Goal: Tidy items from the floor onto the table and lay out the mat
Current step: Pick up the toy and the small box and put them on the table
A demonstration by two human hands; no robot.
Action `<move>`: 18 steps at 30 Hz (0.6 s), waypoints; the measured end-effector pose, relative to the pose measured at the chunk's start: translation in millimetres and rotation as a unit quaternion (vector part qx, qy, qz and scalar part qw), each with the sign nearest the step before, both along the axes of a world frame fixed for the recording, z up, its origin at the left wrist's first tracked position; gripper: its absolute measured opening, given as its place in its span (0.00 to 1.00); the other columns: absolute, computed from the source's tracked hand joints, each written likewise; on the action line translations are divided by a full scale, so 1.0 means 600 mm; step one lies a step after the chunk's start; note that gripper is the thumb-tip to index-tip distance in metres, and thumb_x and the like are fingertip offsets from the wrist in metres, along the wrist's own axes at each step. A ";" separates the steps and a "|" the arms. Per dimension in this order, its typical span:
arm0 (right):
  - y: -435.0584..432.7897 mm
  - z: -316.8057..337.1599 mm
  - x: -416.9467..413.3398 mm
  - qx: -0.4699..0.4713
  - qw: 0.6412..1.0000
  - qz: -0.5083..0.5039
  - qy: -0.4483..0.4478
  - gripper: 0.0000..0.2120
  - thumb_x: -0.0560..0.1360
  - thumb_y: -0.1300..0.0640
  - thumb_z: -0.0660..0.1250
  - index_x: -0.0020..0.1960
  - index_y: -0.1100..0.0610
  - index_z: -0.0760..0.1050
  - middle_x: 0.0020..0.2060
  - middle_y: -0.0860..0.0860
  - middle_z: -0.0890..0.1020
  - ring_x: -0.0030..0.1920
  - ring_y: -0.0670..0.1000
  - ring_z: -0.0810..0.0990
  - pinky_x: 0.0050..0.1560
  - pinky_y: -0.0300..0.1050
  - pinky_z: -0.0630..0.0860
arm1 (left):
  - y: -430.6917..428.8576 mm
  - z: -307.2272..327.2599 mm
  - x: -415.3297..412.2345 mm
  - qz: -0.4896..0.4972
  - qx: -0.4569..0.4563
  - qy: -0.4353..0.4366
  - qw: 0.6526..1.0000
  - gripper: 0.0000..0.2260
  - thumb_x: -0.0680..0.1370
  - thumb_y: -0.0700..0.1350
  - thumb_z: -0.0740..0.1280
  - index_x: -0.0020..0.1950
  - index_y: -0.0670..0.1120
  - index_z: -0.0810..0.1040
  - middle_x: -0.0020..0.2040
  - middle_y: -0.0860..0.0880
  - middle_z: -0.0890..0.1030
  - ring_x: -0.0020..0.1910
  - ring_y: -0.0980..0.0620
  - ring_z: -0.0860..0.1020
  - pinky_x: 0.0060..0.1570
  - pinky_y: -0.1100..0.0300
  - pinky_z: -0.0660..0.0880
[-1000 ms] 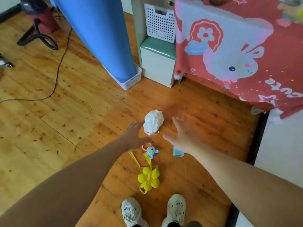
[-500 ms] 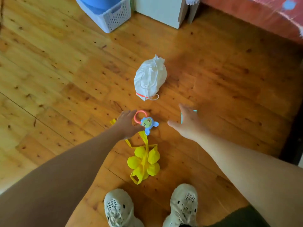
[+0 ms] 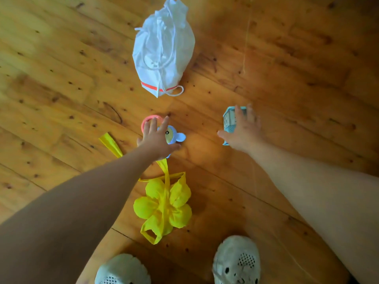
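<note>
Since half a sec ago both hands dropped lower twd the floor. Left hand [image 3: 154, 140] now over the blue toy w/ pink ring [image 3: 174, 136], fingers spread, not closed on it. Right hand [image 3: 243, 131] now covers the light-blue box [image 3: 229, 119], grip spread too, contact can't tell. White bag [image 3: 163, 50] beyond them, yellow flower bag [image 3: 164, 206] near the shoes [image 3: 235, 261]; all on the wood floor [image 3: 61, 89].

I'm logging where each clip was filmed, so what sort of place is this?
Probably a room in a home, perhaps a child's play area. It has a knotty wooden plank floor, with a small toy with a pink ring, a yellow cloth bag and a white plastic bag lying on it.
</note>
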State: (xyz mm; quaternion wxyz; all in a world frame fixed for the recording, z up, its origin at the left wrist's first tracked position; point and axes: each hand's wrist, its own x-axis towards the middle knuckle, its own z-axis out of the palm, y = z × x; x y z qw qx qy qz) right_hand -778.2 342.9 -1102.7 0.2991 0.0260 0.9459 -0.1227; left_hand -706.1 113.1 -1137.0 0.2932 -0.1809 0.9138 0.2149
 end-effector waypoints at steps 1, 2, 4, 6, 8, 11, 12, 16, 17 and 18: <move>0.000 -0.004 0.001 -0.004 1.000 0.000 0.001 0.45 0.72 0.39 0.66 0.77 0.45 0.40 0.77 0.49 0.39 0.76 0.61 0.44 0.74 0.59 0.53 | 0.002 -0.006 0.003 0.004 -0.002 -0.012 1.000 0.44 0.71 0.60 0.69 0.76 0.59 0.43 0.79 0.46 0.43 0.77 0.42 0.41 0.72 0.37 0.53; 0.001 -0.009 0.001 -0.011 1.000 -0.004 0.005 0.44 0.73 0.41 0.66 0.77 0.45 0.40 0.77 0.49 0.38 0.76 0.61 0.46 0.74 0.58 0.55 | 0.005 -0.013 0.003 0.006 -0.003 -0.020 1.000 0.43 0.71 0.59 0.69 0.76 0.60 0.43 0.79 0.46 0.42 0.77 0.42 0.41 0.72 0.37 0.54; 0.001 -0.014 0.004 -0.023 1.000 -0.007 0.016 0.42 0.75 0.45 0.66 0.77 0.46 0.40 0.77 0.50 0.37 0.76 0.60 0.49 0.73 0.55 0.58 | 0.008 -0.021 0.004 0.007 -0.001 -0.022 1.000 0.41 0.73 0.55 0.69 0.76 0.60 0.45 0.78 0.45 0.43 0.77 0.41 0.43 0.72 0.38 0.55; 0.001 -0.018 0.008 -0.027 0.999 -0.005 0.032 0.41 0.76 0.48 0.65 0.77 0.47 0.40 0.77 0.50 0.37 0.75 0.60 0.51 0.71 0.54 0.60 | 0.010 -0.024 0.003 0.009 0.004 -0.010 1.000 0.39 0.74 0.51 0.69 0.77 0.58 0.48 0.78 0.43 0.44 0.77 0.39 0.45 0.73 0.41 0.55; 0.003 -0.020 0.011 -0.027 0.999 0.003 0.039 0.39 0.76 0.50 0.64 0.77 0.47 0.41 0.77 0.50 0.38 0.74 0.60 0.53 0.70 0.53 0.61 | 0.013 -0.023 0.000 0.011 0.009 0.004 1.000 0.37 0.75 0.47 0.69 0.77 0.56 0.50 0.77 0.42 0.48 0.76 0.38 0.50 0.73 0.44 0.58; 0.007 -0.009 0.015 -0.029 0.999 0.011 0.033 0.38 0.76 0.52 0.63 0.77 0.47 0.42 0.77 0.49 0.39 0.73 0.59 0.54 0.68 0.52 0.63 | 0.015 -0.012 -0.003 0.019 0.009 0.016 1.000 0.36 0.75 0.46 0.69 0.76 0.55 0.52 0.76 0.43 0.52 0.74 0.39 0.55 0.71 0.45 0.62; 0.008 0.002 0.015 -0.030 0.999 0.009 0.030 0.38 0.76 0.52 0.62 0.77 0.47 0.42 0.77 0.49 0.39 0.73 0.59 0.55 0.68 0.52 0.64 | 0.014 0.000 -0.004 0.024 0.011 0.015 1.000 0.36 0.75 0.46 0.69 0.76 0.55 0.51 0.76 0.43 0.52 0.74 0.40 0.55 0.71 0.45 0.62; 0.008 0.085 0.021 -0.033 0.999 0.007 0.026 0.38 0.76 0.54 0.63 0.77 0.47 0.43 0.77 0.49 0.40 0.72 0.59 0.58 0.66 0.54 0.66 | 0.010 0.087 -0.004 0.018 0.022 0.015 0.999 0.36 0.75 0.46 0.69 0.76 0.55 0.51 0.76 0.42 0.51 0.75 0.39 0.53 0.72 0.45 0.59; 0.006 0.120 0.022 -0.035 0.999 0.010 0.029 0.38 0.76 0.54 0.63 0.77 0.47 0.43 0.77 0.50 0.41 0.72 0.59 0.58 0.66 0.54 0.67 | 0.007 0.125 -0.006 0.013 0.027 0.018 0.999 0.36 0.75 0.46 0.69 0.76 0.55 0.51 0.77 0.42 0.50 0.75 0.38 0.53 0.72 0.45 0.59; 0.005 0.158 0.022 -0.034 0.999 0.011 0.031 0.38 0.76 0.53 0.64 0.77 0.47 0.44 0.77 0.50 0.41 0.72 0.60 0.58 0.66 0.54 0.67 | 0.003 0.165 -0.010 0.010 0.030 0.022 0.999 0.36 0.75 0.46 0.69 0.76 0.55 0.51 0.77 0.41 0.50 0.75 0.38 0.53 0.72 0.46 0.58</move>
